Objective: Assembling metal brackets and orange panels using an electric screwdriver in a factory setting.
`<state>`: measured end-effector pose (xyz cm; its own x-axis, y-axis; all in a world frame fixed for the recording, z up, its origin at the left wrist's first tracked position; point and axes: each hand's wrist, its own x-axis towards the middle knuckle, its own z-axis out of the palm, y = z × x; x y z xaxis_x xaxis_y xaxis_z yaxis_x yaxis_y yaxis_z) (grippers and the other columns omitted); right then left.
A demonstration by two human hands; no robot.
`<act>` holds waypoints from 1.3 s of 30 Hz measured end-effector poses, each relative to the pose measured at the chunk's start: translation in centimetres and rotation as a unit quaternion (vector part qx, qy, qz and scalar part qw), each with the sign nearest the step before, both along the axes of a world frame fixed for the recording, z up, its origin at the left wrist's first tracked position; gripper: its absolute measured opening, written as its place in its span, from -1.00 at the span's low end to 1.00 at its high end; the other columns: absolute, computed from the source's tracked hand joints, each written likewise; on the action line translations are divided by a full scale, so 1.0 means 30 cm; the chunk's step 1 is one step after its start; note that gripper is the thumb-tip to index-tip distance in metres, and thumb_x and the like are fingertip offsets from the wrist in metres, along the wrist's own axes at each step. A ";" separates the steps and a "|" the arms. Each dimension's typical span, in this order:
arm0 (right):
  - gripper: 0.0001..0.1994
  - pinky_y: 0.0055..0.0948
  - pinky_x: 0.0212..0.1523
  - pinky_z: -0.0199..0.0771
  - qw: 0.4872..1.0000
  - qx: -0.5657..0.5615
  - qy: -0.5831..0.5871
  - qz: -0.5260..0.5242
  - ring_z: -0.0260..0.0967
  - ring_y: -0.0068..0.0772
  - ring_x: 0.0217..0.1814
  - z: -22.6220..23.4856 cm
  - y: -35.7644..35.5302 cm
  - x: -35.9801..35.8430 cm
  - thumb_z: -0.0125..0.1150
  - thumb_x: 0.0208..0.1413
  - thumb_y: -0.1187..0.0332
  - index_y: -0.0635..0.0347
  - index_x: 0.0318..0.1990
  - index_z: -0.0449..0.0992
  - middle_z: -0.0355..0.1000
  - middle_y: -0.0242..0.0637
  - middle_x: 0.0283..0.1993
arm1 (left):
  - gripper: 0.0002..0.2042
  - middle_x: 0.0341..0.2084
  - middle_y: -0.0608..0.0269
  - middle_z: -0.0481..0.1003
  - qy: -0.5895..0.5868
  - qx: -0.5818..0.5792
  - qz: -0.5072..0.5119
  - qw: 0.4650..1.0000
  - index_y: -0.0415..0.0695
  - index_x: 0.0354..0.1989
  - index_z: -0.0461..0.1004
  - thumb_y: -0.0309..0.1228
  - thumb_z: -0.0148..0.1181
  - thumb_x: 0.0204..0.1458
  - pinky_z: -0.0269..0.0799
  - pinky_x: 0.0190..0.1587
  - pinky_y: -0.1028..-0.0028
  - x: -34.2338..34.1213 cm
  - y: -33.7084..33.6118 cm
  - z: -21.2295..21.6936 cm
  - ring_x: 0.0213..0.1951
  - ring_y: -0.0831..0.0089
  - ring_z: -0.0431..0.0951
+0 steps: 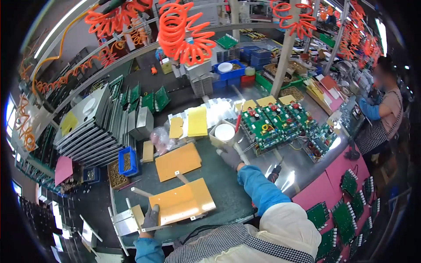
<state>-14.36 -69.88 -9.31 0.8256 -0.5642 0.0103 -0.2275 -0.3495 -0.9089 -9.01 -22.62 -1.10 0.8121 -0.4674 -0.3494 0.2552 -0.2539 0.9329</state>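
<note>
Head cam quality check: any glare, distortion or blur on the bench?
Head view: strong fisheye, shelf rails bow, corners black; glare on the metal bench top and the yellow sheet by the left hand; right hand sharp enough; far shelves soft.

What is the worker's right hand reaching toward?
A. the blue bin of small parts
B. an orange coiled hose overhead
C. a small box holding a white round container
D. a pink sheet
C: the gloved right hand lies just below the small box with the white round container.

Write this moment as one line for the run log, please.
left hand: on yellow plate edge | right hand: at small box | bench: second yellow plate
</note>
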 end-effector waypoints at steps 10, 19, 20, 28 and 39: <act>-0.64 -0.35 0.03 0.43 0.971 -0.069 0.018 0.227 0.48 -0.33 -0.03 0.599 -0.131 -0.342 0.18 0.18 0.13 0.19 -0.02 0.57 0.55 -0.19 -0.09 | -0.39 0.12 0.14 0.41 -0.010 -0.032 -0.033 0.999 -0.19 0.39 0.12 -0.09 0.02 0.29 0.37 0.10 0.41 0.024 -0.011 -0.020 0.06 0.40 0.42; -0.73 -0.47 -0.06 0.44 0.979 -0.091 -0.178 -0.043 0.42 -0.55 -0.13 1.052 -0.111 -0.561 0.19 0.17 0.28 0.29 -0.10 0.57 0.52 -0.36 -0.21 | -0.39 0.13 0.13 0.40 -0.005 -0.041 -0.115 0.993 -0.19 0.39 0.12 -0.09 0.02 0.29 0.37 0.11 0.41 0.084 -0.057 -0.049 0.07 0.40 0.42; -0.71 -0.47 -0.09 0.44 0.979 -0.101 -0.171 -0.053 0.42 -0.58 -0.15 1.103 -0.108 -0.562 0.21 0.17 0.26 0.29 -0.09 0.58 0.53 -0.36 -0.23 | -0.39 0.13 0.13 0.40 -0.007 -0.040 -0.126 0.991 -0.19 0.39 0.12 -0.09 0.02 0.29 0.37 0.11 0.41 0.097 -0.062 -0.041 0.07 0.40 0.42; -0.65 -0.46 -0.06 0.47 0.949 -0.223 -0.205 -0.085 0.45 -0.52 -0.11 1.545 -0.374 -0.432 0.21 0.21 0.22 0.31 0.00 0.53 0.52 -0.34 -0.15 | -0.39 0.14 0.13 0.40 -0.004 -0.009 -0.146 0.989 -0.19 0.39 0.12 -0.09 0.02 0.29 0.37 0.11 0.41 0.099 -0.044 -0.030 0.07 0.39 0.42; -0.59 -0.31 -0.15 0.49 0.865 -0.297 -0.305 -0.265 0.53 -0.27 -0.13 1.877 -1.081 -0.018 0.28 0.09 0.16 0.23 0.01 0.54 0.58 -0.13 -0.18 | -0.39 0.14 0.13 0.39 -0.011 0.119 -0.085 0.989 -0.19 0.39 0.12 -0.09 0.02 0.29 0.36 0.12 0.40 0.102 -0.168 0.142 0.08 0.39 0.41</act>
<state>-14.89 -102.31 46.98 0.1902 -0.6078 0.7710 -0.0398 -0.7894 -0.6126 -5.94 -27.65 3.16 0.7369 -0.5048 -0.4497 0.1699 -0.5055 0.8459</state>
